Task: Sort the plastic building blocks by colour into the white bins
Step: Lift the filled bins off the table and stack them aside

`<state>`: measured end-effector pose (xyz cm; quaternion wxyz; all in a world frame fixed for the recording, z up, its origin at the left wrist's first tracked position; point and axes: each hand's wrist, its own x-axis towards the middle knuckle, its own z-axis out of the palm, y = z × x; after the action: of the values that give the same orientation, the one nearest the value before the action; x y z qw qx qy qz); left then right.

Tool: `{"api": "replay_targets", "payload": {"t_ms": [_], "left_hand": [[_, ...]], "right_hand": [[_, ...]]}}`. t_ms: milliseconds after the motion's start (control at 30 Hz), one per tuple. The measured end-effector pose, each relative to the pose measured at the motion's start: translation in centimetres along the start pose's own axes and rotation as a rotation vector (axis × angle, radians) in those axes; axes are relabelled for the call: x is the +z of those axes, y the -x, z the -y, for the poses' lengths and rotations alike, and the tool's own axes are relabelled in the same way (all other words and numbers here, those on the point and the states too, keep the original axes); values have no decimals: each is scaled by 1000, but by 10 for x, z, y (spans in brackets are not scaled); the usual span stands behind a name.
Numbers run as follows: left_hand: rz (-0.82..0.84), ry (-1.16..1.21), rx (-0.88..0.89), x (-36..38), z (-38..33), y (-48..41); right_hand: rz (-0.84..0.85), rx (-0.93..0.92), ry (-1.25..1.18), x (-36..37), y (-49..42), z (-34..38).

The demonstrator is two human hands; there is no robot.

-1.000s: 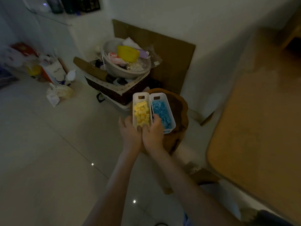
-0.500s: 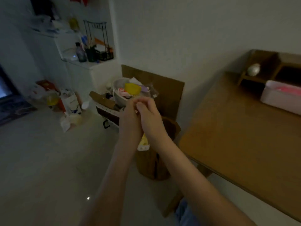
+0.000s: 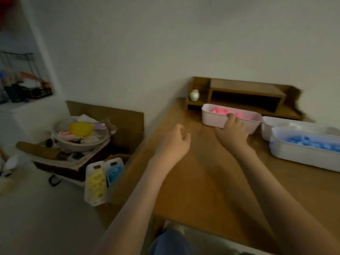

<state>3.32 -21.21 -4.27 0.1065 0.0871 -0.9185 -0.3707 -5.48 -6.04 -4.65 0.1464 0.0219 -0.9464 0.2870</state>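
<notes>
Plastic building blocks (image 3: pixel 220 110) lie in bins on the bench (image 3: pixel 193 181): the pink bin (image 3: pixel 213 119) at its far edge, the blue bin (image 3: pixel 294 156) at its right end. Your right hand (image 3: pixel 231 134) curls its fingers (image 3: pixel 230 117) over the pink bin's near rim; your left hand (image 3: pixel 174 142) hovers above the bench, loose, holding nothing. Blocks seem light, hard, slippery: lift the bin by both ends.

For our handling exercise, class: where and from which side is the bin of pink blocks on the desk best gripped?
The pink bin is probably best taken by its near long wall, fingers hooked over the open rim, coming from the front. A wooden shelf stands close behind and another white bin crowds its right end; the right hand is at that near wall.
</notes>
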Motion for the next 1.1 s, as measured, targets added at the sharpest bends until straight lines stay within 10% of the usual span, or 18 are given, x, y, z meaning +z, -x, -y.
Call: {"api": "replay_targets", "payload": {"t_ms": [167, 300, 633, 1100], "left_hand": [[170, 2, 36, 61, -52, -14], [293, 77, 57, 88, -76, -13], [505, 709, -390, 82, -64, 4], [70, 993, -380, -42, 23, 57]], "right_hand": [[-243, 101, 301, -35, -16, -72], [-91, 274, 475, -49, -18, -115], [-65, -11, 562, -57, 31, -77], [103, -697, 89, -31, 134, 86]]}}
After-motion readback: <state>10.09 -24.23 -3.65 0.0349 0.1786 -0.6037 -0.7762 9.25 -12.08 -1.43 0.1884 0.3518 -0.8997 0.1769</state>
